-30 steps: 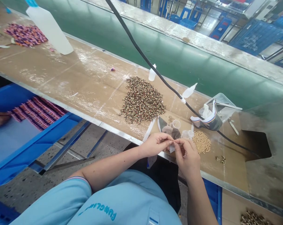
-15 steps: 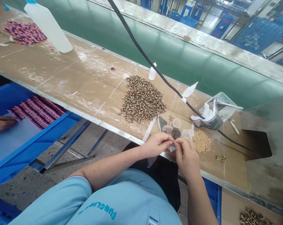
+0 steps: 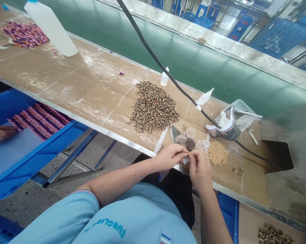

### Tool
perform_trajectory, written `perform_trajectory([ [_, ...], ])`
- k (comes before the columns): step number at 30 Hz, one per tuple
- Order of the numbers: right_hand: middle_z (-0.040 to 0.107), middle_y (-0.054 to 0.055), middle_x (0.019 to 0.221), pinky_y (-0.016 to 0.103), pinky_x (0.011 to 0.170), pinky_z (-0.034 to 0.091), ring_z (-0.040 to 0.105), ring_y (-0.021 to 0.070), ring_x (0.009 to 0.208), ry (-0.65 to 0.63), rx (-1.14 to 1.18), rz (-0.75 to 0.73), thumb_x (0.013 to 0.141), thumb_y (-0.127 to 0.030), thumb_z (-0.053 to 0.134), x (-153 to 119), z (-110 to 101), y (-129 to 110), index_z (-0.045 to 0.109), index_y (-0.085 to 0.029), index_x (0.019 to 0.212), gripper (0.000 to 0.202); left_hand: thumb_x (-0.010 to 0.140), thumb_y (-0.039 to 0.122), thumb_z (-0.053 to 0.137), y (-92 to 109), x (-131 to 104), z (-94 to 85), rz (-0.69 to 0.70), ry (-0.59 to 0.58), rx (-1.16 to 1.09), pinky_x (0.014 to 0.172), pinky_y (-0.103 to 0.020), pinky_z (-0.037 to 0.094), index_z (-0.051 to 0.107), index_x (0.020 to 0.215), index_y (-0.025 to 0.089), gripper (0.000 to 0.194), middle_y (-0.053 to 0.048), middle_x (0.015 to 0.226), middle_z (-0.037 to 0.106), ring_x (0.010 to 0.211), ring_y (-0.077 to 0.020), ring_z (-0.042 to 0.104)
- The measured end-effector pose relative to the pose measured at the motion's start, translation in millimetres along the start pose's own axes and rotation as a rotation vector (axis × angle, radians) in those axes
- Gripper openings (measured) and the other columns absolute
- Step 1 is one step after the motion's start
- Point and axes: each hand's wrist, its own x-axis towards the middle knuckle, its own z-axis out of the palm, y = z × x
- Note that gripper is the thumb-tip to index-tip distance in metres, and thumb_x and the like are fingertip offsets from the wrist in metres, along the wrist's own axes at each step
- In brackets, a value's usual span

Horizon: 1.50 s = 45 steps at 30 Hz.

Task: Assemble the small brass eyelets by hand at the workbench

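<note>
My left hand [image 3: 170, 157] and my right hand [image 3: 200, 166] meet at the bench's front edge, thumbs and forefingers pinched together. Whatever lies between the fingertips is too small to make out. Just behind the fingers are a dark cloth-like scrap [image 3: 190, 144] and a small clear cup [image 3: 191, 133]. A heap of tiny tan pieces [image 3: 218, 153] lies right of my right hand. Farther back spreads a large pile of small dark-and-gold pieces [image 3: 154, 107].
A black cable [image 3: 153, 54] hangs across the bench. Behind it stand a small white bottle [image 3: 165, 77] and a clear tray [image 3: 240, 113]. At left are a large white bottle [image 3: 51, 28], pink-purple pieces [image 3: 24, 34] and another person's hand [image 3: 2, 134] by a blue tray [image 3: 41, 152].
My right hand and forearm have shifted very slightly left. Both pinches stay together at the same spot; the view has barely moved.
</note>
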Motion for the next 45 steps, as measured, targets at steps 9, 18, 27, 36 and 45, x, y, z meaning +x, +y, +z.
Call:
perform_trajectory([
  [9, 0.055, 0.002, 0.076, 0.029, 0.063, 0.04, 0.052, 0.0156, 0.071, 0.039, 0.025, 0.013, 0.092, -0.03, 0.04, -2, 4, 7, 0.05, -0.021, 0.084, 0.016, 0.083, 0.02, 0.052, -5, 0, 6.6, 0.024, 0.082, 0.022, 0.065, -0.021, 0.047, 0.067, 0.086, 0.015, 0.016, -0.003, 0.074, 0.064, 0.068, -0.0121, 0.058],
  [18, 0.055, 0.005, 0.074, 0.032, 0.06, 0.033, 0.051, 0.0199, 0.071, 0.09, -0.034, -0.012, 0.092, -0.045, 0.036, 2, -1, 17, 0.049, -0.021, 0.081, 0.029, 0.087, 0.022, 0.047, 5, -38, -47.7, 0.164, 0.297, 0.367, 0.079, -0.026, 0.046, 0.065, 0.09, 0.017, 0.019, -0.008, 0.087, 0.065, 0.086, -0.0162, 0.059],
  [27, 0.053, 0.005, 0.07, 0.031, 0.06, 0.033, 0.049, 0.0188, 0.067, 0.091, -0.065, 0.074, 0.09, -0.055, 0.033, 3, -5, 20, 0.051, -0.02, 0.077, 0.041, 0.084, 0.015, 0.052, -13, -44, -106.1, 0.099, 0.524, 0.757, 0.077, -0.031, 0.043, 0.07, 0.083, 0.017, 0.018, -0.006, 0.083, 0.062, 0.082, -0.0169, 0.054],
  [36, 0.054, 0.004, 0.072, 0.029, 0.062, 0.035, 0.049, 0.0164, 0.066, 0.088, -0.059, 0.173, 0.088, -0.056, 0.036, -4, -12, 29, 0.053, -0.018, 0.08, 0.043, 0.088, 0.023, 0.049, -16, -32, -96.6, 0.151, 0.422, 0.899, 0.074, -0.03, 0.041, 0.069, 0.08, 0.017, 0.022, -0.006, 0.081, 0.062, 0.081, -0.018, 0.047],
  [45, 0.055, 0.004, 0.074, 0.029, 0.064, 0.037, 0.051, 0.0169, 0.07, 0.098, -0.015, 0.188, 0.088, -0.043, 0.042, -4, -14, 30, 0.054, -0.018, 0.081, 0.028, 0.088, 0.018, 0.042, -5, -27, -77.0, 0.137, 0.429, 0.569, 0.074, -0.028, 0.044, 0.056, 0.087, 0.016, 0.015, -0.004, 0.082, 0.062, 0.078, -0.0149, 0.056],
])
